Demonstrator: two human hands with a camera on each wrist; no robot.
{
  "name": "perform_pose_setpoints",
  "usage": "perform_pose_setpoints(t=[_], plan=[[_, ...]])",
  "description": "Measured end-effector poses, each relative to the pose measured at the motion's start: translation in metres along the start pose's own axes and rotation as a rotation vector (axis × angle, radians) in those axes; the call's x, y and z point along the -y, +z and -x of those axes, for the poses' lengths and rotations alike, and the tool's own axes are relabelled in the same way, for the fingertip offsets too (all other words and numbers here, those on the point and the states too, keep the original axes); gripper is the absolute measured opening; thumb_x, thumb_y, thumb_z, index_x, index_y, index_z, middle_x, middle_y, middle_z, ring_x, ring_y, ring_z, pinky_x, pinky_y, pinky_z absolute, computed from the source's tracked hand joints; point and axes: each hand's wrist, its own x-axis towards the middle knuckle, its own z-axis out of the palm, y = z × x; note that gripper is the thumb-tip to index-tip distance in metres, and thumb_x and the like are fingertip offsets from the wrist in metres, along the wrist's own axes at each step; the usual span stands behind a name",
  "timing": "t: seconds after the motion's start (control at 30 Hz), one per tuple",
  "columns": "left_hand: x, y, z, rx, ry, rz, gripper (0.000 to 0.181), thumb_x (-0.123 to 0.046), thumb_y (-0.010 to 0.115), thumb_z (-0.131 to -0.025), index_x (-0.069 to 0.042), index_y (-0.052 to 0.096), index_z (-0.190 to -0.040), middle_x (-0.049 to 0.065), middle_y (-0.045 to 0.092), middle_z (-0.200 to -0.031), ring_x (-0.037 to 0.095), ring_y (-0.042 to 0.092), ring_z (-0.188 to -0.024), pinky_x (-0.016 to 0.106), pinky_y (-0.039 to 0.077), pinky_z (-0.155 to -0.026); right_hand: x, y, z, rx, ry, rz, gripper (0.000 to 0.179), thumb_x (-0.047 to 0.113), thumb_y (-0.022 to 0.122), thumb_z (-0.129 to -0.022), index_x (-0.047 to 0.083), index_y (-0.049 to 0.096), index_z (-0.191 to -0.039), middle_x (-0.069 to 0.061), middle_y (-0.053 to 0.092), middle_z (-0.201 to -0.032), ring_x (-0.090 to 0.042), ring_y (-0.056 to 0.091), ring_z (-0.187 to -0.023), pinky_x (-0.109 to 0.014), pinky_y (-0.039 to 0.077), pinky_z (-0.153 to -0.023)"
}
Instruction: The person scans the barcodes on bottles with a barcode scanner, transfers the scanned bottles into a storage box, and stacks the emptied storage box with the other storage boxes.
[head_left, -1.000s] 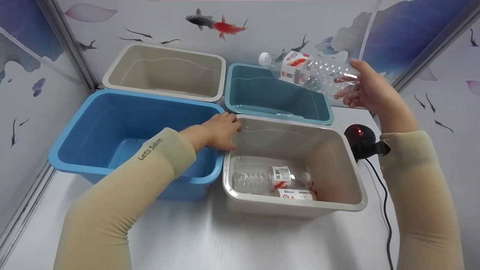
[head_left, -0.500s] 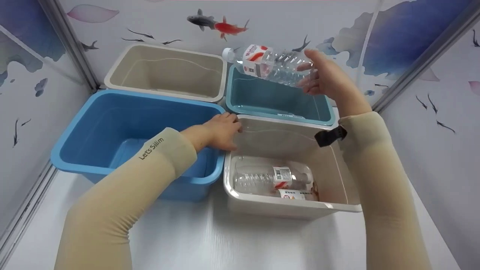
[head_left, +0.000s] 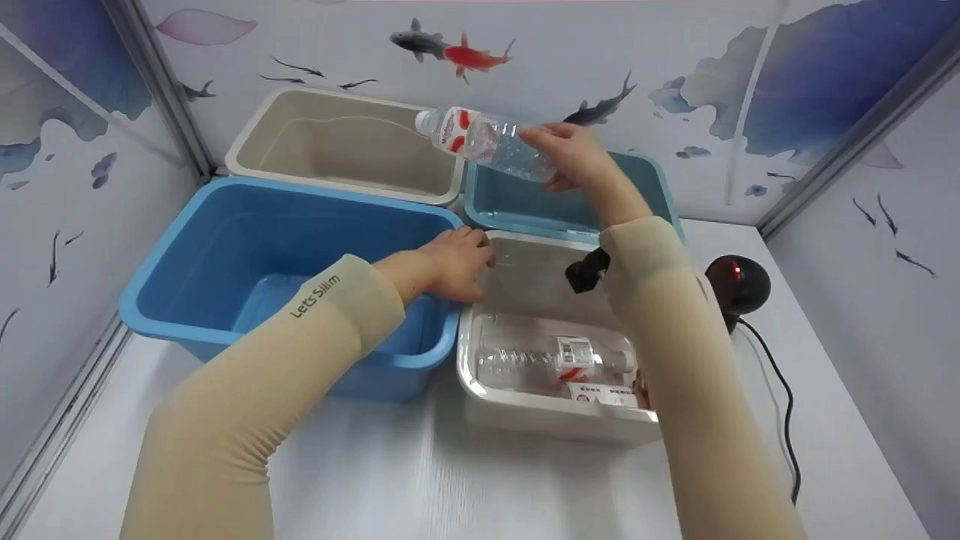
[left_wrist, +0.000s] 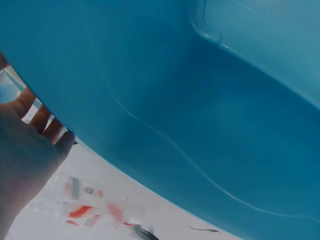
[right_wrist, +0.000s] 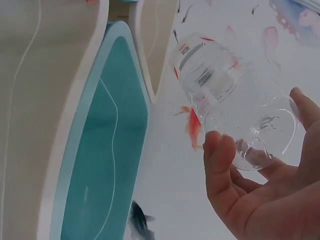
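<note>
My right hand (head_left: 581,156) holds a clear plastic bottle (head_left: 491,142) by its base, tilted with the white cap pointing left. It hangs over the left part of the teal bin (head_left: 525,223), its cap end over the right edge of the back beige bin (head_left: 247,135). In the right wrist view, thumb and fingers surround the base of the bottle (right_wrist: 225,90). My left hand (head_left: 454,262) rests at the right rim of the blue tub (head_left: 300,187), fingers relaxed, where it meets the front grey bin (head_left: 555,420). In the left wrist view its fingers lie along the rim.
Inside the front grey bin lie a clear bottle (head_left: 525,364) and another labelled item (head_left: 600,394), partly hidden by the bin's wall. A black device (head_left: 739,283) with a red light stands to the right, its cable (head_left: 780,390) running forward. Printed wall panels (head_left: 345,45) enclose the back and sides.
My right hand has carried the bottle leftward, from the right end of the teal bin to its left end. The left hand stays at the rim.
</note>
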Motion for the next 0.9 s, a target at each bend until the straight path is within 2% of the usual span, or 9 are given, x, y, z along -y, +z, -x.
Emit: perform_pose_setpoints(t=[0.17, 0.37, 0.5, 0.67, 0.9], plan=[[-0.001, 0.001, -0.002, 0.0, 0.012, -0.024, 0.054, -0.033, 0.062, -0.085, -0.011, 0.049, -0.133, 0.011, 0.037, -0.143, 0.027, 0.033, -0.13, 0.041, 0.028, -0.112, 0.013, 0.025, -0.007, -0.029, 0.014, 0.11, 0.074, 0.057, 0.053, -0.086, 0.022, 0.03, -0.147, -0.006, 0.04, -0.145, -0.019, 0.054, -0.1, -0.029, 0.05, -0.09], [-0.002, 0.002, -0.003, 0.002, 0.041, -0.04, 0.053, -0.035, 0.063, -0.086, -0.009, 0.05, -0.131, 0.011, 0.039, -0.14, 0.026, 0.033, -0.129, 0.039, 0.026, -0.112, 0.023, 0.045, -0.013, -0.058, -0.019, 0.187, 0.073, 0.055, 0.055, -0.086, 0.021, 0.031, -0.146, -0.003, 0.037, -0.148, -0.02, 0.049, -0.123, -0.032, 0.046, -0.098], [-0.002, 0.002, -0.003, 0.004, 0.055, -0.051, 0.052, -0.035, 0.062, -0.086, -0.009, 0.051, -0.13, 0.011, 0.04, -0.14, 0.026, 0.034, -0.129, 0.039, 0.027, -0.112, 0.024, 0.057, -0.015, -0.074, -0.03, 0.245, 0.073, 0.056, 0.056, -0.085, 0.02, 0.034, -0.144, -0.002, 0.038, -0.148, -0.021, 0.043, -0.13, -0.036, 0.041, -0.104], [0.0, 0.003, -0.003, 0.002, 0.05, -0.066, 0.05, -0.035, 0.061, -0.087, -0.011, 0.052, -0.13, 0.011, 0.041, -0.141, 0.026, 0.035, -0.129, 0.039, 0.028, -0.111, 0.026, 0.07, -0.016, -0.043, -0.04, 0.283, 0.077, 0.057, 0.057, -0.084, 0.018, 0.033, -0.145, -0.004, 0.037, -0.149, -0.022, 0.04, -0.134, -0.04, 0.037, -0.107], [0.005, 0.002, -0.002, -0.005, 0.032, -0.08, 0.051, -0.035, 0.06, -0.087, -0.01, 0.053, -0.13, 0.011, 0.041, -0.142, 0.027, 0.034, -0.132, 0.04, 0.027, -0.112, 0.032, 0.077, -0.016, 0.033, -0.049, 0.279, 0.082, 0.052, 0.058, -0.085, 0.016, 0.021, -0.149, -0.004, 0.027, -0.154, -0.023, 0.031, -0.14, -0.042, 0.032, -0.111]])
